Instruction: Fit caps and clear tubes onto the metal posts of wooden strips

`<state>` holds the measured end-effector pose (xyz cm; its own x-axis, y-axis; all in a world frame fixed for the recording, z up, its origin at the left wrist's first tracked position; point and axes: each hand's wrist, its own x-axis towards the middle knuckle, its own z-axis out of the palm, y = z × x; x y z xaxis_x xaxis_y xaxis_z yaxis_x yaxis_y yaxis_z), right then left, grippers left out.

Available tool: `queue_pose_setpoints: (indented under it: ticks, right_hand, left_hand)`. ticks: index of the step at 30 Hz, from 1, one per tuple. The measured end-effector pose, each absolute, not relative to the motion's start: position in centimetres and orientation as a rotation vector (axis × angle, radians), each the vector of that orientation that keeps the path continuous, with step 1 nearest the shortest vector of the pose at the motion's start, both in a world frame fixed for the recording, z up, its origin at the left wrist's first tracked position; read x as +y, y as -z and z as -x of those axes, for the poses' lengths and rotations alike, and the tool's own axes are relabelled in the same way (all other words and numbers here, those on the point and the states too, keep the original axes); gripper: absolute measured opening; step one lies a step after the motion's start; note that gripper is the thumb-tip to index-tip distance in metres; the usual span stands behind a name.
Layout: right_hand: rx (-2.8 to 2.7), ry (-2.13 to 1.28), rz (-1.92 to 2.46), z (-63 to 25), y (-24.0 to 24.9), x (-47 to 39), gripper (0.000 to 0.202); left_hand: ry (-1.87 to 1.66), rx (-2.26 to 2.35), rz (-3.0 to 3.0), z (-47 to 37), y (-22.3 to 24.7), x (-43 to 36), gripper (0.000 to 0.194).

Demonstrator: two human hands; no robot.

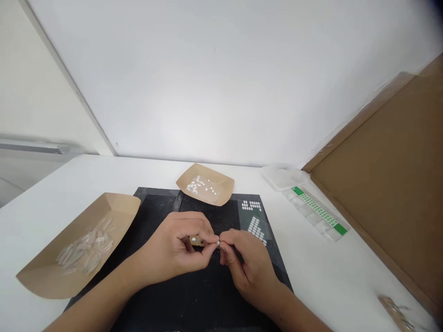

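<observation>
My left hand (187, 242) and my right hand (247, 265) meet above the black mat (187, 299). Between the thumbs and fingertips of both is a tiny whitish piece (218, 243), too small and too covered to name. Both hands are closed in a pinch. A small brown object with a pale round dot (194, 240) shows through the gap between my left thumb and index finger; most of it is hidden by the hand. To the right of my right hand lies a clear sheet with white oval stickers (256, 226).
A brown paper tray (121, 203) with clear plastic slips stands at left. Another paper tray (224, 186) behind the hands holds small white pieces. A clear plastic case with a green-white strip (320, 210) lies at right, near a clear lid (282, 177) and a cardboard box (384, 184).
</observation>
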<state>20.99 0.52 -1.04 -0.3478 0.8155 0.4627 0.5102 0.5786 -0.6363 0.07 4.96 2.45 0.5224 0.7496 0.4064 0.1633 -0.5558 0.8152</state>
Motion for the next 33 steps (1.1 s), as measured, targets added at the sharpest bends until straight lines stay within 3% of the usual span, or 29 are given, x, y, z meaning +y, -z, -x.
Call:
queue_pose_setpoints:
  ticks: [21, 33]
  right_hand:
    - [-2.167, -0.142, 1.033, -21.2, 0.7, 0.8, 0.022]
    - [-2.181, -0.139, 1.042, -21.4, 0.9, 0.8, 0.018]
  left_hand:
    - [-0.858, 0.902, -1.939, 0.0, -2.1, 4.6, 0.016]
    - [-0.996, 0.881, -1.909, -1.0, -2.3, 4.1, 0.012]
